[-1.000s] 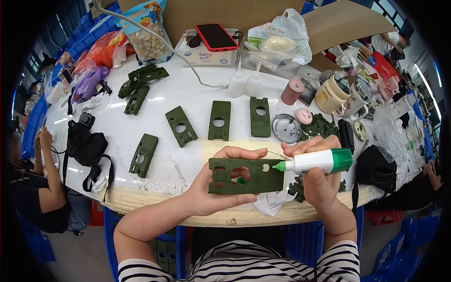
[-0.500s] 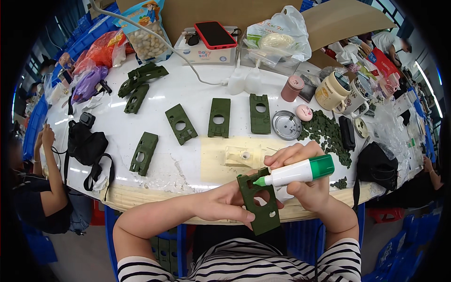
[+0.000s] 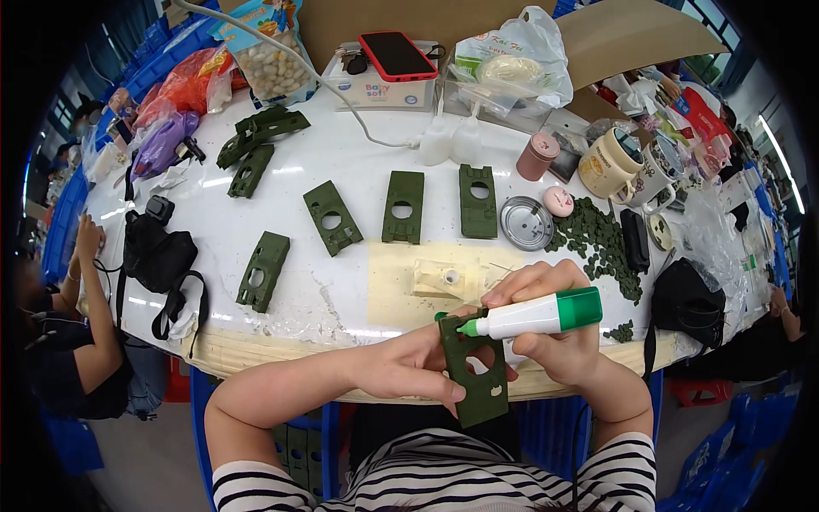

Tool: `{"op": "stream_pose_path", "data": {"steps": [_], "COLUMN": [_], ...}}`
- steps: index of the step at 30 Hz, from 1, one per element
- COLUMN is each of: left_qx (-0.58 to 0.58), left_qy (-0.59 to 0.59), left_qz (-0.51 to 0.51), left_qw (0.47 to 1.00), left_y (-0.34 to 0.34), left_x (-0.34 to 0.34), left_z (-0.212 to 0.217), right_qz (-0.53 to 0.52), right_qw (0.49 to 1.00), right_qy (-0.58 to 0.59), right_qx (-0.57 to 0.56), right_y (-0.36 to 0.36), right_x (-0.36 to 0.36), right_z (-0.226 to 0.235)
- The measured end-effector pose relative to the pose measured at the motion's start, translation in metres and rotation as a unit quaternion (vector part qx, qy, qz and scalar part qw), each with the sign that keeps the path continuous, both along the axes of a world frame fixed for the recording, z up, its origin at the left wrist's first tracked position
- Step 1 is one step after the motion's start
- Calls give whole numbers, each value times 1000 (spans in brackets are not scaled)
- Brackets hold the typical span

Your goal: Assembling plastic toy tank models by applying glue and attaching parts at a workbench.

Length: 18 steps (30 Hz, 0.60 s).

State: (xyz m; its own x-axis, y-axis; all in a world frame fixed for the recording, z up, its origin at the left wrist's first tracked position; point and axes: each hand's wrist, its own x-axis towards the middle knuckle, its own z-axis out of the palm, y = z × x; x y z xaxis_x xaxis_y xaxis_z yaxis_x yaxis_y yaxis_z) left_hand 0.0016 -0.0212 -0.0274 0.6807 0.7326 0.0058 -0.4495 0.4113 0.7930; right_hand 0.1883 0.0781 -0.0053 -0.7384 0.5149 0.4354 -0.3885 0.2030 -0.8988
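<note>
My left hand [image 3: 418,367] is closed on a dark green plastic model part [image 3: 483,401], rectangular with a large round hole, tilted over the table's front edge. My right hand [image 3: 554,316] grips a white squeeze bottle [image 3: 525,317] with a green end and a green nozzle [image 3: 474,328]. That nozzle points left and appears to touch the part's upper end, beyond the hole. A small bright green bit shows just past the part's far edge; I cannot tell what it is. Behind my hands, a cream-coloured block [image 3: 439,278] with a round hole rests on a yellowish sheet [image 3: 388,282].
Similar green parts [image 3: 403,206] lie spread across the white table [image 3: 341,294]. At right are a pile of small green pieces [image 3: 597,243], a round metal dish [image 3: 526,224], a pink tin [image 3: 537,156] and mugs [image 3: 610,162]. Black bags [image 3: 158,256] lie left; another person's arm [image 3: 98,303] is beyond.
The nozzle has shifted slightly left and lower on the part's upper end. The part has turned a little in my left hand. The whole view has moved slightly.
</note>
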Motion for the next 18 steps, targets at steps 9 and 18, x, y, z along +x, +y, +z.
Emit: {"op": "stream_pose_path", "data": {"steps": [9,18], "left_qx": [0,0], "left_qy": [1,6], "left_qz": [-6,-8], "left_qw": [1000,1000], "left_y": [0,0], "left_x": [-1,-1], "left_z": [-3,0], "right_qz": [4,4], "right_qw": [1000,1000], "right_qy": [-4,-3], "right_qx": [-14,2], "right_y": [-3,-2], "right_x": [0,0], "right_z": [3,1]}}
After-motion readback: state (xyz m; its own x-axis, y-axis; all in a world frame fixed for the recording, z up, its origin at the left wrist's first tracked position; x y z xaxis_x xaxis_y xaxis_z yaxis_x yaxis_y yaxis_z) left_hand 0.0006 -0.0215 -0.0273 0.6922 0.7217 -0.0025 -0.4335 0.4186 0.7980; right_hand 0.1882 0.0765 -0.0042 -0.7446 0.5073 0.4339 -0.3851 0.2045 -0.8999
